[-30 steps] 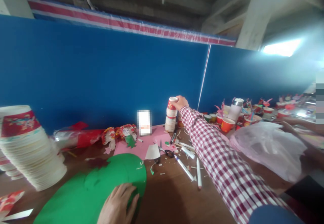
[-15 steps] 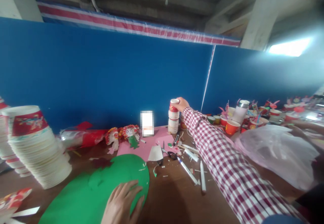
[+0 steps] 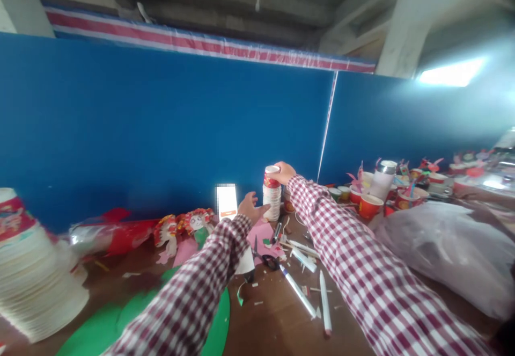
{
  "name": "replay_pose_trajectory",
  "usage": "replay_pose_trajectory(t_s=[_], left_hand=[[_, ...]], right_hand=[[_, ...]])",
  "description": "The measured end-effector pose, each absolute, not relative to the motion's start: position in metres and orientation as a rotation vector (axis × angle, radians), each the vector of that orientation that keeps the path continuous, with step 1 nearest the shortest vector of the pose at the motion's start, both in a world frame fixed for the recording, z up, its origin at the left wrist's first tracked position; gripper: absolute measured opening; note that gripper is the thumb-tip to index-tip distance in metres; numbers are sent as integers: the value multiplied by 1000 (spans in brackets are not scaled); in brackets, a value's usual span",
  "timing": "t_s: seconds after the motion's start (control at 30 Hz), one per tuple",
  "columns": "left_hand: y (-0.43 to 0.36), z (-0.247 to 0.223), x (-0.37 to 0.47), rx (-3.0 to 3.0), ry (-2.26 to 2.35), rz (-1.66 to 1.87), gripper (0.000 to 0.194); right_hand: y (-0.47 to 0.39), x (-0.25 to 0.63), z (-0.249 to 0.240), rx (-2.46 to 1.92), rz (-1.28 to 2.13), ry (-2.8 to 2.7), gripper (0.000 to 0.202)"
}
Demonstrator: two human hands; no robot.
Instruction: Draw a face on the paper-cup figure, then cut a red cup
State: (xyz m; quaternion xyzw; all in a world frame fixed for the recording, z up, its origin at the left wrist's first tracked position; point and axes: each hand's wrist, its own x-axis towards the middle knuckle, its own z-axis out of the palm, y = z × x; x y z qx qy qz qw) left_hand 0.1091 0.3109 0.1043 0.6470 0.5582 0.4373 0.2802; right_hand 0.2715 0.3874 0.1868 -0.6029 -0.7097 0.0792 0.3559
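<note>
A person in checked sleeves (image 3: 354, 248) reaches across a table (image 3: 277, 324) to a stack of paper cups (image 3: 272, 203), upright near a blue partition (image 3: 161, 120) — the right hand (image 3: 284, 173) has its fingers clasped on the red cup at the top. The left hand (image 3: 250, 208), fingers spread and gripping nothing, is just left of the stack, though whether it touches the cups cannot be told; scissors (image 3: 271, 262) and white markers (image 3: 325, 302) lie in front of the stack.
</note>
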Motion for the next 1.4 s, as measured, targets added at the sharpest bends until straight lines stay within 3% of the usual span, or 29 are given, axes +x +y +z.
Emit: replay_pose_trajectory(t_s=[0.1, 0.23, 0.43, 0.63, 0.83, 1.0, 1.07, 1.23, 1.3, 1.4], left_hand=[[337, 97, 131, 1695, 1501, 1254, 99], [358, 99, 150, 1661, 1495, 1357, 110], [373, 99, 157, 1642, 1517, 1358, 108], [375, 89, 161, 1705, 1564, 1344, 91], [375, 93, 161, 1793, 1567, 1328, 89], [364, 107, 153, 1880, 1461, 1355, 99], [350, 114, 146, 1875, 1392, 1336, 92], [278, 126, 118, 1872, 1150, 1267, 44], [238, 123, 103, 1861, 1096, 1269, 40], [179, 107, 79, 1689, 1101, 1349, 50]], right_hand=[[390, 272, 186, -1555, 205, -1846, 39], [390, 274, 187, -1545, 207, -1877, 42], [393, 278, 186, -1514, 202, -1931, 35], [392, 282, 196, -1393, 233, -1689, 37], [371, 290, 229, -1123, 226, -1451, 43], [339, 298, 226, -1041, 512, -1359, 48], [320, 298, 217, -984, 743, -1303, 46], [255, 285, 185, -672, 1247, -1240, 31], [227, 272, 168, -577, 1323, -1209, 26], [186, 242, 137, -541, 1416, -1141, 27]])
